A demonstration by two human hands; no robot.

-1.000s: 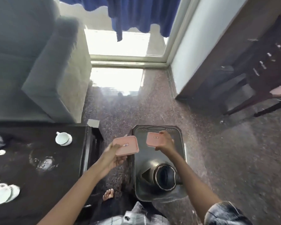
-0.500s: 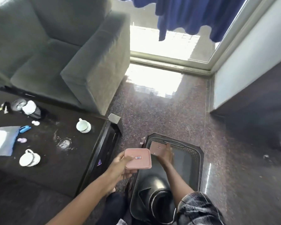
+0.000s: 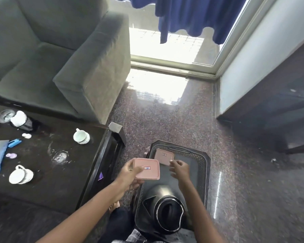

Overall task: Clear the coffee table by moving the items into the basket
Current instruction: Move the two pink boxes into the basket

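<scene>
Head camera showed me the left hand (image 3: 130, 174) gripping a pink lid (image 3: 147, 168) beside the coffee table (image 3: 47, 183). My right hand (image 3: 180, 168) hovered with loose, empty fingers over another pink lid (image 3: 163, 156) lying in the basket (image 3: 204, 165), next to a black kettle (image 3: 165, 206).

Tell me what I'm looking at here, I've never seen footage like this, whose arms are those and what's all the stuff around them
This is a single wide-angle camera worn on a person's head, looking down at their own bare arms; there is no machine. The left hand holds a flat pink lid. The right hand is open over a dark basket on the floor, next to a second pink lid lying inside it. A black kettle sits in the near end of the basket. To the left is the dark coffee table, with a white cup near its far edge, another white cup closer in, a small blue object and other bits too small to name. A grey sofa stands behind.
</scene>
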